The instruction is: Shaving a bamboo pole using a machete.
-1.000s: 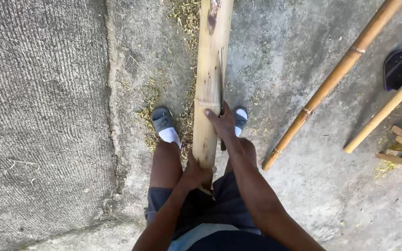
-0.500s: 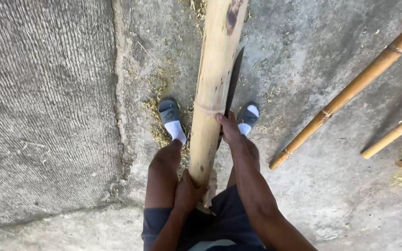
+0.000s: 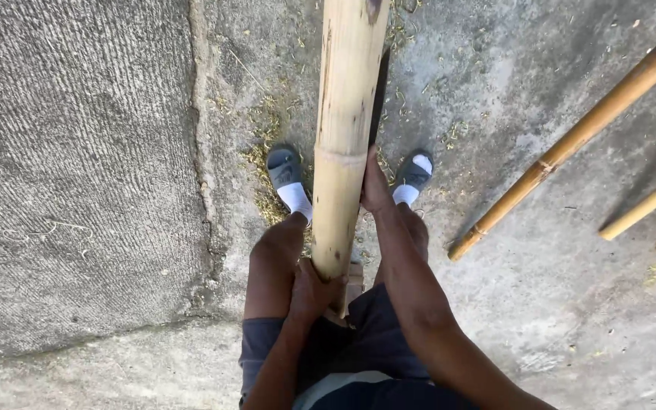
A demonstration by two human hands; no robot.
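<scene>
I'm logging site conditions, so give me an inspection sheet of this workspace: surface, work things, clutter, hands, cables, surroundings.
Surface: rough grey concrete ground, cracked along a seam between slabs.
Work things: thick bamboo pole held lengthwise between the legs; dark blade lying along the pole's right side.
Clutter: dry bamboo shavings scattered around the feet.
Hands: left hand grips the pole's near end; right hand holds the blade against the pole.
Cables: nothing seen.
Surroundings: two thinner bamboo poles lying on the ground to the right; grey sandals with white socks on the feet.
</scene>
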